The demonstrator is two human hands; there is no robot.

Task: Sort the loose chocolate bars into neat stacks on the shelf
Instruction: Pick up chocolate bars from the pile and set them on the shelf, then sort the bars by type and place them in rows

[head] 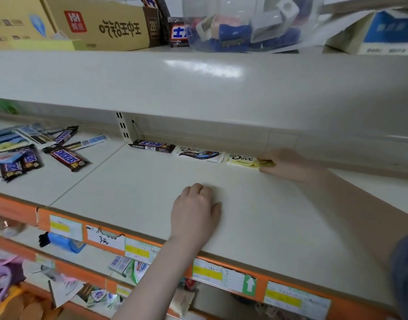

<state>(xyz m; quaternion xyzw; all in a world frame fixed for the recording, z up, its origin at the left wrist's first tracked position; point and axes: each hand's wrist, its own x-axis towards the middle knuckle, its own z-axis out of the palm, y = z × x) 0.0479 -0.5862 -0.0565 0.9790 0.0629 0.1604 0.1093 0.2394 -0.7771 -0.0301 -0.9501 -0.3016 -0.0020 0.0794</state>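
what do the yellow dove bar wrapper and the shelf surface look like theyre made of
Yellow Dove bar: wrapper looks like thin glossy plastic film, with printed lettering and a slight sheen; the right hand holds its end. Shelf: probably painted metal, smooth cream, semi-gloss; the shelf above reflects light.

The shelf (152, 192) is plain cream-white with an orange front strip (101, 236) carrying white price labels (65, 227) banded in yellow. At 12 o'clock on it lie 3 bars: a dark brown one (152, 146) with a blue and white logo, a white Dove bar (199, 154) with a dark brown swirl, and a pale yellow Dove bar (243, 160) with dark lettering. At 9 o'clock, Snickers bars (70, 159) are brown with blue lettering on white, edged red.
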